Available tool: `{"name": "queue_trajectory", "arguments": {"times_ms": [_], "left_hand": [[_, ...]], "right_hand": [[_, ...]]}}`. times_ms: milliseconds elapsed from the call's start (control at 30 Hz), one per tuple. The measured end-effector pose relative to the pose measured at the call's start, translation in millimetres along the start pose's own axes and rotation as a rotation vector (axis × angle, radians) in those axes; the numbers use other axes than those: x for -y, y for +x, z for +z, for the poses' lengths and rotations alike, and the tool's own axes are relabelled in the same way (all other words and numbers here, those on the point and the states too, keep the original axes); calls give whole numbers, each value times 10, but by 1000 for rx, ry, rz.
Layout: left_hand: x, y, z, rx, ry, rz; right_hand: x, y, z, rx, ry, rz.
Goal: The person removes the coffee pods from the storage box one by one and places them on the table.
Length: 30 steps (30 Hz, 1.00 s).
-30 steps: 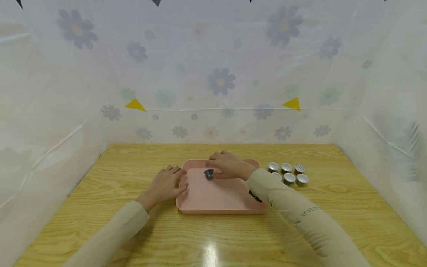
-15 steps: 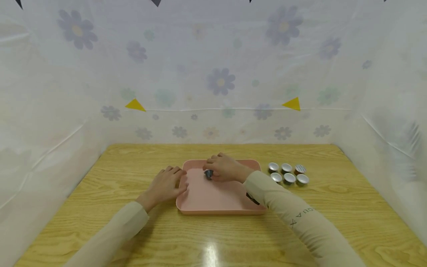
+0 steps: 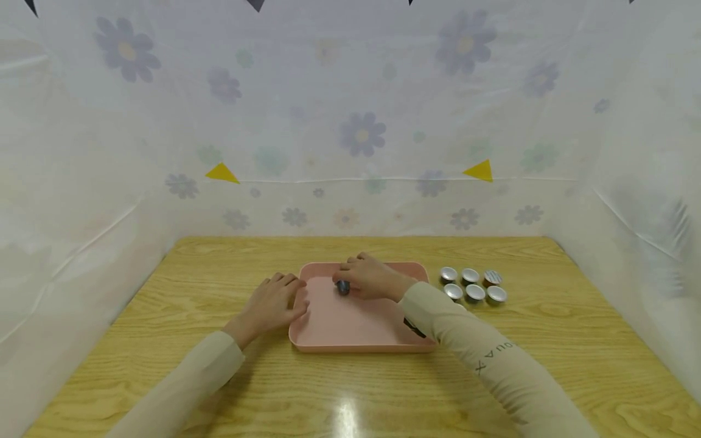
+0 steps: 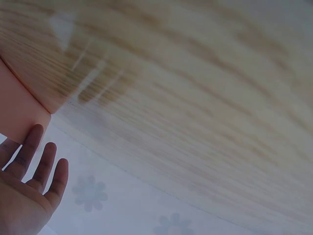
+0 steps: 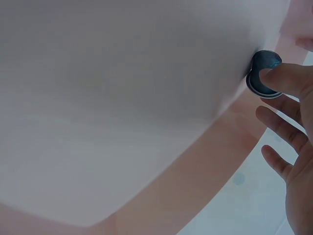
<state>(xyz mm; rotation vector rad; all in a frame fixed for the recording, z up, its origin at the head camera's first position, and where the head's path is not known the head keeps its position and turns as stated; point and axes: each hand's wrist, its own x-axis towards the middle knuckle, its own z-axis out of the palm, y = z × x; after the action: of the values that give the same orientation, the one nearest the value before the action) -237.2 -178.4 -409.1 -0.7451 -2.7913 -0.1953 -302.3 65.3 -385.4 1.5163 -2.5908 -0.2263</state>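
My right hand (image 3: 375, 278) reaches over the pink tray (image 3: 356, 325) and pinches a dark blue coffee capsule (image 3: 343, 288) near its back left part. In the right wrist view the thumb lies across the side of the capsule (image 5: 264, 58), whose rim faces the tray's back wall; the index finger is partly hidden behind it, and the other fingers are spread apart. At the tray's left edge rests my left hand (image 3: 274, 301), fingers relaxed. The left wrist view shows one of its fingertips against the tray's outer wall (image 4: 19, 103).
Several more coffee capsules (image 3: 474, 294) with foil lids stand in rows right of the tray, one partly hidden by the right sleeve (image 3: 438, 307). All sit on a wood-grain table (image 3: 230, 395). A flowered white curtain (image 3: 361, 201) encloses the back and sides.
My right hand has shifted slightly left and toward me, its thumb and fingers closing on the dark capsule. The capsule has turned slightly in place. The left hand stays still.
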Motion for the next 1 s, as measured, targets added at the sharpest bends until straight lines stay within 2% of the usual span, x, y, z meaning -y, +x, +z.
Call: {"name": "queue_trajectory", "arguments": {"times_ms": [433,1000], "left_hand": [[21,4,33,-26,20,12],[32,4,53,-28,14,6]], "right_hand": [[23,34,9,77,4,34],[28,36,32,39,-23,18]]}}
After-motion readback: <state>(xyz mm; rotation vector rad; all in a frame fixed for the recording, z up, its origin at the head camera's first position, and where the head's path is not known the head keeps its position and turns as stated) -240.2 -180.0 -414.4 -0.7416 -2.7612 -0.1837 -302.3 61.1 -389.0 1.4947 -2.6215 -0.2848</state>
